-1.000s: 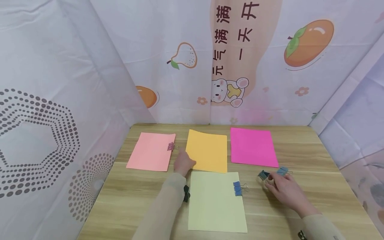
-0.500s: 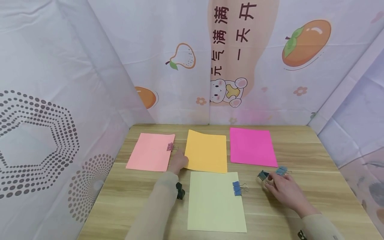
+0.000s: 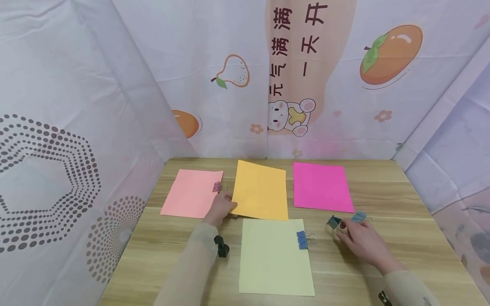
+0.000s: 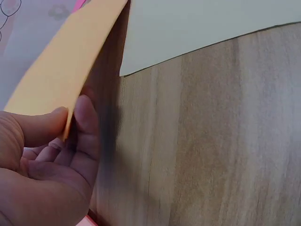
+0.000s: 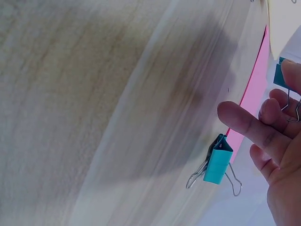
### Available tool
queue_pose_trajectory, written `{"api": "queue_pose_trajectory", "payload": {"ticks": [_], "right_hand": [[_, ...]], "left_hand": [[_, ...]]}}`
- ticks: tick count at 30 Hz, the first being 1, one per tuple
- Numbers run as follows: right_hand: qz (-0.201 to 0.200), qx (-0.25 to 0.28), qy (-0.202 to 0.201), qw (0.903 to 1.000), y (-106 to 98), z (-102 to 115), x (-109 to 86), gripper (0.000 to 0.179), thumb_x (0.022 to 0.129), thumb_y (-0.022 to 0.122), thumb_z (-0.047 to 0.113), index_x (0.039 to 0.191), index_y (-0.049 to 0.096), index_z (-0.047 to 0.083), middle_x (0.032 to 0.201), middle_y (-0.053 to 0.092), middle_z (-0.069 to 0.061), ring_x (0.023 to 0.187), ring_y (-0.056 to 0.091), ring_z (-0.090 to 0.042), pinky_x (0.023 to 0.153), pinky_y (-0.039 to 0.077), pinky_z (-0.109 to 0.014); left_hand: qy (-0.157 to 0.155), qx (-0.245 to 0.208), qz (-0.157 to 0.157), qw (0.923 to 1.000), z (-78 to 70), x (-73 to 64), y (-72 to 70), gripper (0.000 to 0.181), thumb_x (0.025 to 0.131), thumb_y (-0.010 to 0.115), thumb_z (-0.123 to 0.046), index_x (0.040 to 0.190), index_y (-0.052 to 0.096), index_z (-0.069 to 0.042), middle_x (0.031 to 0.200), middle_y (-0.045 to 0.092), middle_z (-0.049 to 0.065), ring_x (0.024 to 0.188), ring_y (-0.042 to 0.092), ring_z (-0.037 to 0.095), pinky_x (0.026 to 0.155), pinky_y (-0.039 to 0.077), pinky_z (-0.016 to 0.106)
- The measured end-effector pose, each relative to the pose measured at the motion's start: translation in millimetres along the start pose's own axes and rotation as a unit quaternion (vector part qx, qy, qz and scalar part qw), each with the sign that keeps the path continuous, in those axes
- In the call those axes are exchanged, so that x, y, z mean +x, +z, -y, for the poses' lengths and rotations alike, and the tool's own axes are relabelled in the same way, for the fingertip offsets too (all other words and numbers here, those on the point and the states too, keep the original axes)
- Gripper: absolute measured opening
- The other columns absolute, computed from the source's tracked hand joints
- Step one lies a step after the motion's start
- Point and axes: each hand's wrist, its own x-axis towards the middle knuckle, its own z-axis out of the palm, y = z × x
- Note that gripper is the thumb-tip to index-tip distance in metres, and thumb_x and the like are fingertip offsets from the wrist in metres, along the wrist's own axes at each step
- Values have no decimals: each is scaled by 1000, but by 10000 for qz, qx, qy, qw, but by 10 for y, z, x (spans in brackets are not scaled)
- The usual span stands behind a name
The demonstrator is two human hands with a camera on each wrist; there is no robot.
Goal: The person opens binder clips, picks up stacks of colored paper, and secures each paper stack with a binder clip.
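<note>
My left hand point(image 3: 221, 207) pinches the left edge of the orange paper point(image 3: 260, 191) between thumb and fingers, and that edge is lifted off the table, as the left wrist view shows. In my right hand point(image 3: 363, 240) a teal binder clip point(image 3: 334, 222) is held by the thumb and fingers above the wood. A second teal binder clip point(image 5: 218, 162) lies on the table beside that hand, near the magenta paper point(image 3: 323, 187). Close to the left hand, a pink binder clip point(image 3: 217, 187) grips the right edge of the pink paper point(image 3: 191, 193).
A pale green paper point(image 3: 275, 259) lies in front, with a blue binder clip point(image 3: 302, 240) on its right edge. The wooden table point(image 3: 153, 263) meets a printed curtain point(image 3: 229, 114) at the back and sides.
My left hand has shifted left and toward me to the orange paper's left edge, taken hold of it and raised it. The right hand has barely moved.
</note>
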Motion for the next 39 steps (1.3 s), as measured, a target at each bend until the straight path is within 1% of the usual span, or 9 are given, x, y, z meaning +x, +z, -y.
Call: {"api": "queue_pose_trajectory", "payload": {"ticks": [5, 8, 15, 21, 25, 28, 34, 39], "right_hand": [[5, 35, -13, 10000, -9, 6, 16, 18, 97, 69, 24, 104, 62, 9, 76, 66, 8, 75, 65, -16, 99, 42, -58], [6, 49, -33, 10000, -18, 17, 26, 17, 98, 69, 24, 103, 63, 9, 79, 69, 6, 77, 67, -18, 98, 43, -58], [40, 68, -54, 10000, -27, 37, 62, 19, 99, 67, 25, 106, 65, 7, 81, 71, 3, 79, 68, -20, 100, 43, -59], [54, 92, -91, 9999, -52, 65, 102, 20, 99, 67, 25, 107, 65, 7, 83, 72, 3, 80, 68, -22, 100, 43, -60], [44, -5, -133, 9999, -67, 82, 131, 19, 99, 68, 25, 106, 66, 8, 81, 71, 3, 78, 67, -20, 98, 45, -59], [3, -83, -171, 9998, -88, 102, 152, 18, 97, 70, 24, 105, 65, 8, 80, 70, 3, 79, 65, -22, 95, 47, -58], [-84, -138, -283, 9995, -135, 142, 189, 18, 96, 71, 22, 104, 65, 7, 82, 71, 0, 80, 69, -26, 102, 43, -60], [-95, -171, -379, 9991, -177, 170, 229, 20, 97, 70, 23, 104, 64, 6, 80, 72, -1, 79, 71, -27, 103, 42, -61]], "left_hand": [[-67, -390, -99, 9992, 0, -27, -43, 34, 96, 62, 2, 129, 57, 5, 112, 61, 19, 81, 68, 22, 66, 62, 33], [-67, -599, -141, 9981, -10, -57, -61, 38, 97, 63, 1, 133, 55, 5, 111, 58, 17, 83, 65, 22, 69, 62, 33], [-4, -1177, -128, 9930, -20, -115, -73, 29, 98, 63, 3, 125, 55, 4, 99, 51, 10, 84, 55, 20, 70, 62, 35], [56, -1342, -66, 9909, -10, -149, -68, 26, 98, 62, 2, 122, 53, 3, 96, 45, 7, 83, 51, 19, 72, 62, 35], [150, -1418, -12, 9898, 11, -174, -51, 20, 97, 63, 2, 115, 54, 1, 92, 50, 7, 79, 51, 18, 71, 61, 35], [258, -1450, 34, 9891, 20, -200, -28, 20, 97, 64, 2, 115, 55, 0, 92, 55, 8, 79, 54, 18, 70, 61, 35], [404, -1479, 94, 9881, 57, -233, 27, 21, 98, 62, 4, 116, 53, 2, 93, 60, 10, 76, 59, 18, 68, 61, 36], [375, -1642, 206, 9855, 85, -238, 64, 19, 97, 63, 4, 115, 57, 4, 92, 62, 9, 74, 63, 18, 67, 61, 34]]}}
